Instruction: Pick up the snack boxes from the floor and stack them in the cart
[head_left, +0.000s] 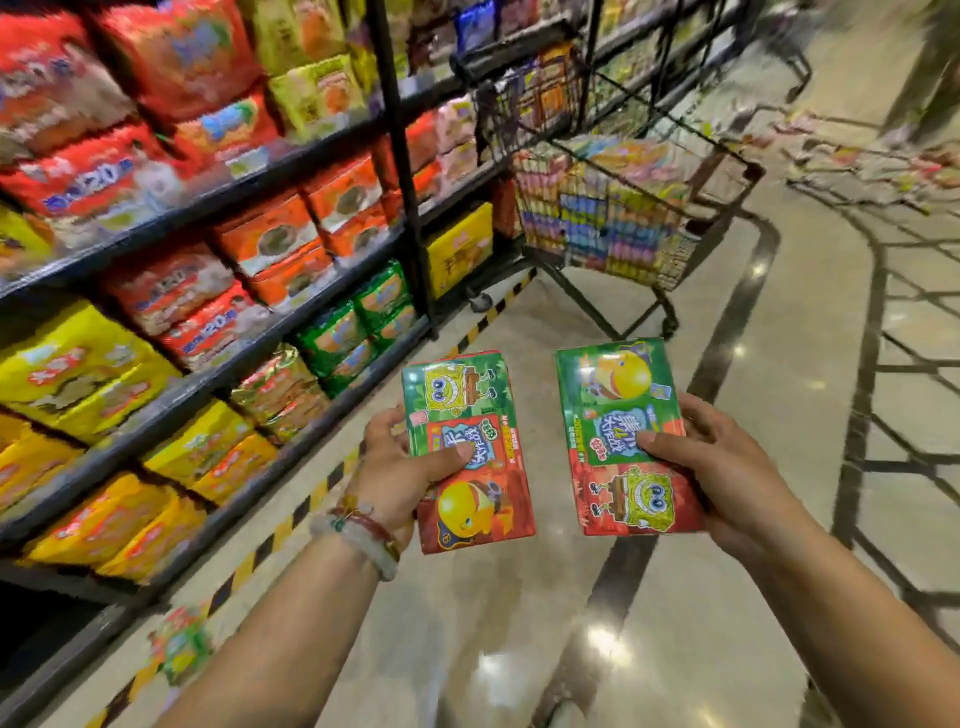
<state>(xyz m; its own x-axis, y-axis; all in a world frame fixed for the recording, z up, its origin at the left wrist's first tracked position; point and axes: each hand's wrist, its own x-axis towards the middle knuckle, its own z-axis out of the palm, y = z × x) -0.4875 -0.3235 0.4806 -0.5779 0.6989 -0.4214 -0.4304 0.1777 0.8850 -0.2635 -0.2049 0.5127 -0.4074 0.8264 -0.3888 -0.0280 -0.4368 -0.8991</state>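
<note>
Head view: left hand (400, 467) grips one snack box (467, 452), thumb pressed across its printed face, green half away from the person, red half nearer. Right hand (727, 467) grips a second box (623, 436) of the same cartoon print, thumb on top. Both boxes are held flat above the glossy floor (597, 649), slightly apart. Ahead stands the black wire cart (737, 171), packed with colourful boxes, beside the shelves (218, 208).
</note>
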